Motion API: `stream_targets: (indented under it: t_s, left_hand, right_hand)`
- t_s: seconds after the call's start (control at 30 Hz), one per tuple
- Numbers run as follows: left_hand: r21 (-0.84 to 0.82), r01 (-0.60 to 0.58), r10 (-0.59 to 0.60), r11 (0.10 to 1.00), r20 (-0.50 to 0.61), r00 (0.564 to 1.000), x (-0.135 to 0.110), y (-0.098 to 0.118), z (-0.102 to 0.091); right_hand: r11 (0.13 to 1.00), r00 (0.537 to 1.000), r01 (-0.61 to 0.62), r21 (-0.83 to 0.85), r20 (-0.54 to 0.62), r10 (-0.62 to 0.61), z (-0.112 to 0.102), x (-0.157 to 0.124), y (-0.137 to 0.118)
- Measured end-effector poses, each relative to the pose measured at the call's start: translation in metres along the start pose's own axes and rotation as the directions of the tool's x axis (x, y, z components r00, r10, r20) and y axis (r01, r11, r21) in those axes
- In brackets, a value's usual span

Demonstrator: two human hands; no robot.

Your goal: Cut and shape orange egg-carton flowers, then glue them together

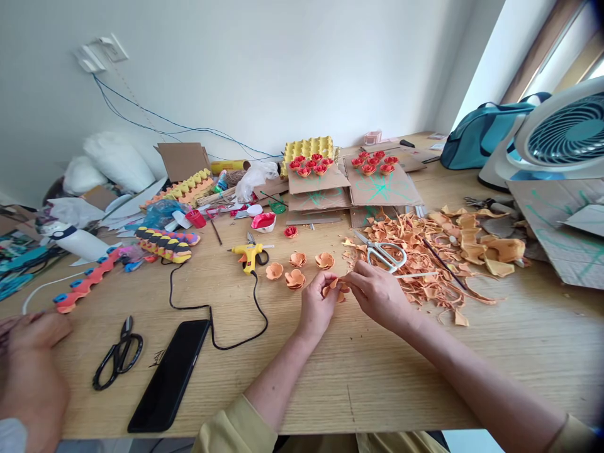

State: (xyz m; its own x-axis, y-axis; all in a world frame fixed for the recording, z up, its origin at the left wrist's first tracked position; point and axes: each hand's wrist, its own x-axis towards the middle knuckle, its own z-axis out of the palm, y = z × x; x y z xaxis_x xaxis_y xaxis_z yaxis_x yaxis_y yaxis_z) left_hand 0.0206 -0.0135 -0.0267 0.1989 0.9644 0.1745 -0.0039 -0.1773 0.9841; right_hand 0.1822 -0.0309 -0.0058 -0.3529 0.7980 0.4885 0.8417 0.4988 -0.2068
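Observation:
My left hand (pixel 317 306) and my right hand (pixel 377 293) meet over the wooden table (pixel 330 371), both pinched on a small orange paper flower piece (pixel 336 289). Several finished orange paper flowers (pixel 295 279) lie just beyond my left hand. White-handled scissors (pixel 384 252) rest right behind my right hand, on the edge of a heap of orange egg-carton scraps (pixel 438 258). A yellow glue gun (pixel 249 255) lies further left with its black cord trailing toward me.
Red flowers (pixel 311 165) sit on cardboard sheets at the back by a yellow egg tray (pixel 307 148). A black phone (pixel 170 372) and black scissors (pixel 117 352) lie at front left. Another person's hand (pixel 28 362) rests at the left edge. A fan (pixel 561 135) stands right.

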Motion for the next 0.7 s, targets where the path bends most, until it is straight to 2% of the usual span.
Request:
stream_targets:
  t_s: [0.13, 0.3, 0.37, 0.57, 0.7]
  left_hand:
    - [-0.014, 0.027, -0.027, 1.000, 0.015, 1.000, 0.0002, 0.0006, -0.0007]
    - [0.123, -0.100, 0.107, 0.987, -0.054, 0.993, 0.0003, -0.0007, -0.0024]
    - [0.125, -0.109, 0.115, 0.986, -0.042, 0.992, 0.0004, -0.0020, -0.0020]
    - [-0.002, -0.024, 0.024, 1.000, 0.000, 1.000, 0.0010, -0.0016, -0.0003]
    - [0.055, -0.094, 0.096, 0.994, -0.046, 0.994, -0.0004, -0.0012, -0.0021]
  right_hand:
    - [0.989, 0.997, 0.077, -0.129, 0.022, -0.075, -0.0034, 0.0010, -0.0034]
    - [0.992, 0.997, -0.068, 0.105, 0.033, 0.065, -0.0014, 0.0008, -0.0025]
    - [0.987, 0.996, -0.087, 0.134, 0.034, 0.083, -0.0010, 0.0006, -0.0013]
    - [0.996, 0.999, 0.038, -0.079, 0.034, -0.035, -0.0045, 0.0016, -0.0032]
    - [0.994, 0.999, -0.053, 0.099, -0.004, 0.053, -0.0032, 0.0019, -0.0039]
